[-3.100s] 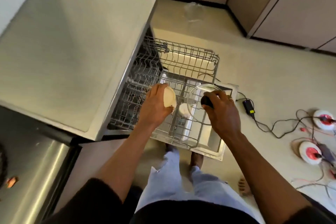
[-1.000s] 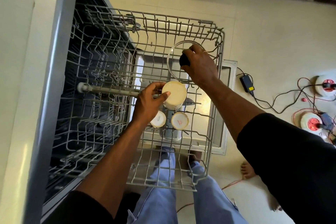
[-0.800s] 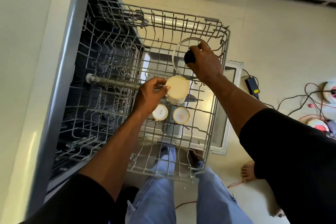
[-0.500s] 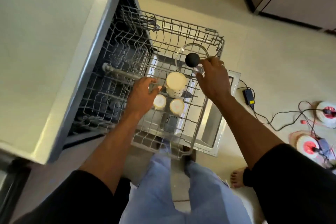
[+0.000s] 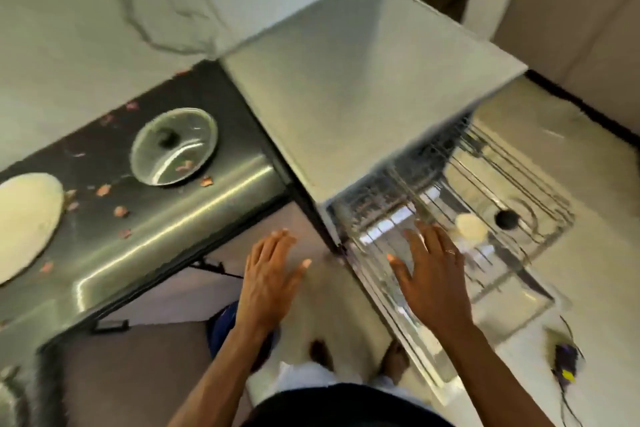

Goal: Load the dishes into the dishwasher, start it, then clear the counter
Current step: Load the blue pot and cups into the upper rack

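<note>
"Steel-grey wire rack [image 5: 540,191] first: where does it sit?"

"Head view: it is pulled out of the dishwasher [image 5: 363,80], above the open door. A cream cup [image 5: 471,225] sits in it, and just right of the cup lies a glass lid [image 5: 507,218] with a black knob."

"And the hands?"

"Both hold nothing, fingers straight and spread, palms down, well apart from each other. The left hand [image 5: 270,274] hangs over the floor [image 5: 588,156], in front of the worktop's front edge. The right hand [image 5: 433,274] is above the rack's near left corner; whether it touches the wires I cannot tell."

"What's on the worktop [image 5: 180,218]?"

"A second glass lid [image 5: 175,146] lies near its right edge, close to the dishwasher. A white plate [image 5: 24,215] lies at the left edge, cut by the frame. Pink scraps [image 5: 104,189] are scattered between and around the two."

"Anything else?"

"A dark charger [image 5: 564,362] with its cable lies on the floor, right of the door's near corner. Everything is smeared, so finer detail is lost."
</note>
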